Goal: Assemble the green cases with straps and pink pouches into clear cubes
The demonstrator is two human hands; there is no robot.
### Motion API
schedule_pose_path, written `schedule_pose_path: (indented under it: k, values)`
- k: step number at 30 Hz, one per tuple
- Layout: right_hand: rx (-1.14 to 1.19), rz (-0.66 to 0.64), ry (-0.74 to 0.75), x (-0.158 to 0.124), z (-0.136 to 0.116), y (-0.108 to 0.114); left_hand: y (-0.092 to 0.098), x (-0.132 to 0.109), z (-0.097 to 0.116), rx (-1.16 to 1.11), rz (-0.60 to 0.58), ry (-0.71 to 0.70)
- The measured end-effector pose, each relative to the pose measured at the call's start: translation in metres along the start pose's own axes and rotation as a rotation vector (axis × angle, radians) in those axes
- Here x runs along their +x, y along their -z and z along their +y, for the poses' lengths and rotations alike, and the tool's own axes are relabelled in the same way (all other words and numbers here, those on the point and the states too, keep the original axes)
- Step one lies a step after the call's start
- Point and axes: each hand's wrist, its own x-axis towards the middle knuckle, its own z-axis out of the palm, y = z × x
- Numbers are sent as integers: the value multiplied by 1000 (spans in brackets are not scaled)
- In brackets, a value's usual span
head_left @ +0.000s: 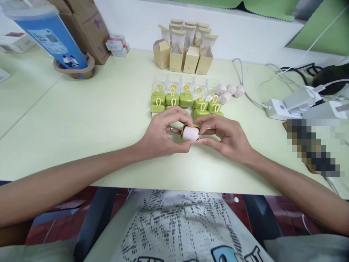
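Observation:
Between my two hands, just above the table, is a pale pink rounded piece point(190, 133) sitting in a green cap point(196, 126). My left hand point(169, 131) is closed on its left side, thumb below and fingers on top. From the right, my right hand point(225, 134) pinches the same piece with thumb and fingertips. Just beyond my hands stand several green caps with cream loops point(185, 99), in two groups. Behind those is a row of clear plastic cups point(173, 83). Several pale pink round pieces point(231, 89) lie to the right of the cups.
Several open cardboard boxes point(191, 60) stand by the wall. At the left are a blue cup point(58, 40) in a brown holder, a large carton point(91, 29) and small white boxes point(118, 45). A power strip point(280, 109) with cables and a pixelated object point(311, 145) lie at the right.

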Motion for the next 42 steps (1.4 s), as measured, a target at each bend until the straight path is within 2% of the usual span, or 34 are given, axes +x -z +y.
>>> schedule_pose_path:
  k: [10, 17, 23, 28, 33, 35, 39, 42]
  values:
    - [-118, -11, 76, 2, -1, -3, -3, -1, -3, 27, 18, 30]
    - [-254, 113, 61, -4, -3, -18, -4, 2, -10, -56, -25, 132]
    - [-400, 188, 123, -8, -4, -27, -7, 1, -5, 66, 0, 118]
    - [-325, 226, 8, -10, -3, -35, -12, -1, -5, 122, 42, 36]
    - [-264, 191, -53, -10, -2, -36, -13, 0, -5, 106, 59, -21]
    - [-249, 185, -46, -10, -1, -34, -12, 0, -4, 121, 40, 8]
    - [-266, 193, 67, -10, 0, -28, -9, 1, -5, 126, 24, 23]
    - [-268, 173, 67, -11, -1, -24, -8, 1, -6, 110, 30, 13]
